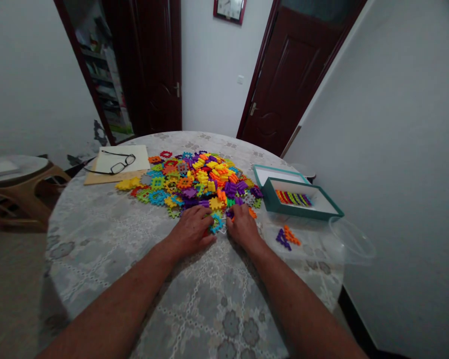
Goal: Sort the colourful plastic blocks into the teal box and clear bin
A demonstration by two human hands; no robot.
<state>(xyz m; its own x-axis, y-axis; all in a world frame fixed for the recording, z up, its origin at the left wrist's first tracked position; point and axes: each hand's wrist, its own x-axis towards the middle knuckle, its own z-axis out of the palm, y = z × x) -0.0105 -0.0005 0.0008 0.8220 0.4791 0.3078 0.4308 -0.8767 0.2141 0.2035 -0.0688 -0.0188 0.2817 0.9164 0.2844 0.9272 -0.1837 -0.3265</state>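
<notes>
Currently, both hands lie palm down on the round, lace-covered surface (pixel 108 234), at the near edge of a pile of coloured plastic pieces (pixel 198 179).

1. Left hand (pixel 190 230): the fingers are bent and point to the right. The fingertips touch the edge of a blue piece (pixel 216 223). The grip is narrow, but whether it closes on the piece cannot be told from this view.
2. Right hand (pixel 243 227): the fingers curl downward at a small purple piece (pixel 230 214) just beside the blue piece. The fingertips are hidden by the back of the hand, so the state of this grip cannot be told either.
3. Blue piece: it lies flat on the surface between the two hands, just in front of the pile.

Surrounding items:
- The pile spreads across the middle of the surface and holds yellow, orange, purple, green, blue and red pieces.
- A pair of glasses (pixel 115 165) rests on a sheet of paper (pixel 134 155) at the far left of the pile.
- A teal box (pixel 303 209) stands to the right of the pile, with a row of pieces (pixel 294 198) lined up inside it. Its lid (pixel 264 172) lies behind it, touching it.
- A few loose purple and orange pieces (pixel 287 237) lie near the right hand, in front of the box.
- A clear tub (pixel 353 242) sits at the right edge of the surface.
</notes>
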